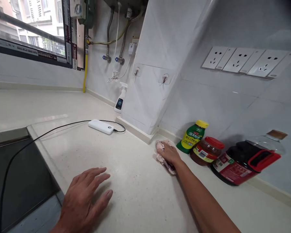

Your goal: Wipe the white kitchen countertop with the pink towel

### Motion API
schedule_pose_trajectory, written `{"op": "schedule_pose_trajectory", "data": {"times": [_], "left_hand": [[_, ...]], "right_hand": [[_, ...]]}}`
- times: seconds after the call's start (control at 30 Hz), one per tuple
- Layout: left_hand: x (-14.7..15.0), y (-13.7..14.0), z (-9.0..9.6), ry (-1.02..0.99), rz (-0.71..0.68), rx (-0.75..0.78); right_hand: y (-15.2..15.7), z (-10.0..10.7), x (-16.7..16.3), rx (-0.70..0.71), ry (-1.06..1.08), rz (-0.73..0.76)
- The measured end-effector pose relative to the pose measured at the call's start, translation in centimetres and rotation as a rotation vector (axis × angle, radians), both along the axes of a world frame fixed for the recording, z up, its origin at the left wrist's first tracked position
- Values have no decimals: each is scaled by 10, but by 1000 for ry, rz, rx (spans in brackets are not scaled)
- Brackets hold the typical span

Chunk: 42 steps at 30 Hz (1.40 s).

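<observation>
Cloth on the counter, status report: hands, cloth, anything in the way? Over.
Right hand holding crumpled cloth against counter. Left hand open, holding nothing. Possible obstacle: green bottle close beside right hand.

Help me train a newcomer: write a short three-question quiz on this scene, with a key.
1. Multiple choice: what is under the right hand?
A) spray bottle
B) cloth
C) cable

2. True or false: the left hand is empty.

3. Open question: what stands between the green bottle and the dark bottle with the red handle?

Key:
1. B
2. True; it is spread open, holding nothing.
3. The red-lidded jar.
</observation>
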<state>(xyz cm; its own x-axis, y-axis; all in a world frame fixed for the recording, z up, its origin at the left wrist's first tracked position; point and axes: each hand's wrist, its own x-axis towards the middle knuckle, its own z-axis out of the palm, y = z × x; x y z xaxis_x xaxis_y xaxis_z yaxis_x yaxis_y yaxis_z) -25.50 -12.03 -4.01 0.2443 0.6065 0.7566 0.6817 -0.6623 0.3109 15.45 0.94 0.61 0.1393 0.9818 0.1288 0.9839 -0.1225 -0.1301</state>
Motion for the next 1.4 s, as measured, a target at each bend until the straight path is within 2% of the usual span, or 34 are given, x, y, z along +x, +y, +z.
{"op": "schedule_pose_trajectory", "data": {"times": [0.13,0.3,0.43,0.6,0.77,0.9,1.03,1.27,1.33,1.4], "left_hand": [[3,-2,2,-11,-3,6],[5,-2,3,-23,-8,27],[5,-4,4,-24,-27,48],[8,-6,3,-42,-31,45],[9,-6,2,-80,-21,61],[9,-8,6,-91,14,90],[7,-11,11,-101,55,149],[4,-10,2,-152,105,159],[4,-8,-1,-145,113,178],[3,-6,-1,-131,117,205]], "right_hand": [[-11,0,-41,15,-23,54],[-42,-4,-109,25,-42,225],[-48,-3,-135,28,-15,352],[-7,-1,-138,41,31,313],[47,1,-161,54,55,328],[57,4,-183,78,62,330],[34,3,-218,88,54,436],[-39,6,-317,44,21,875],[-57,8,-324,29,3,960],[-67,10,-313,35,-2,966]]}}
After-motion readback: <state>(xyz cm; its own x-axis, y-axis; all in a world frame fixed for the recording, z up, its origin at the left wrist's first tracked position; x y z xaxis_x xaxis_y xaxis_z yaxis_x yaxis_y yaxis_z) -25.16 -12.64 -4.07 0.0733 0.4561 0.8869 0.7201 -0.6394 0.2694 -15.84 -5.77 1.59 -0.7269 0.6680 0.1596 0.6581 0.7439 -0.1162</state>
